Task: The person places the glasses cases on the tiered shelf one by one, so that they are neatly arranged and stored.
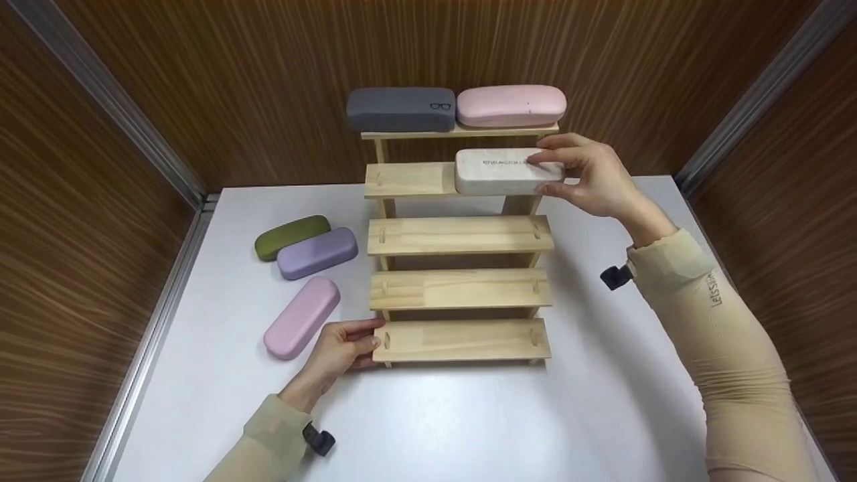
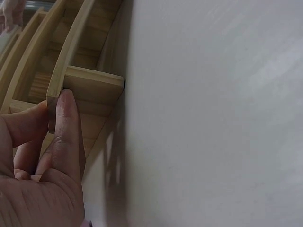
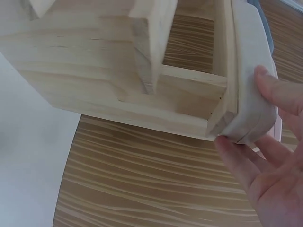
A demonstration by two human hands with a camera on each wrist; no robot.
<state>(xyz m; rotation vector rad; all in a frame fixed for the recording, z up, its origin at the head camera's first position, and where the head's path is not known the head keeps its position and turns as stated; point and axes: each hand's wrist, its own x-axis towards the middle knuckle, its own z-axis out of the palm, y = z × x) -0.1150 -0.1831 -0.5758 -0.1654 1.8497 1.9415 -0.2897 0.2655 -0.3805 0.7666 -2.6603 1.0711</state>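
Observation:
A tiered wooden rack (image 1: 462, 235) stands on the white table. On its second shelf from the top, at the right end, sits a white glasses case (image 1: 499, 175) with dark lettering. My right hand (image 1: 592, 175) grips that case by its right end, fingers on top and thumb at the front edge; the right wrist view shows the white case (image 3: 253, 71) against the shelf board. My left hand (image 1: 341, 348) pinches the left end of the lowest shelf, and in the left wrist view its fingers (image 2: 67, 123) press on the board's corner.
The top shelf bears a grey-blue glasses case (image 1: 400, 110) and a pink case (image 1: 511, 106). Left of the rack lie a green case (image 1: 288, 235), a purple case (image 1: 318, 254) and another pink case (image 1: 302, 318). Wood-grain panels (image 1: 281, 87) enclose the white table (image 1: 221, 402).

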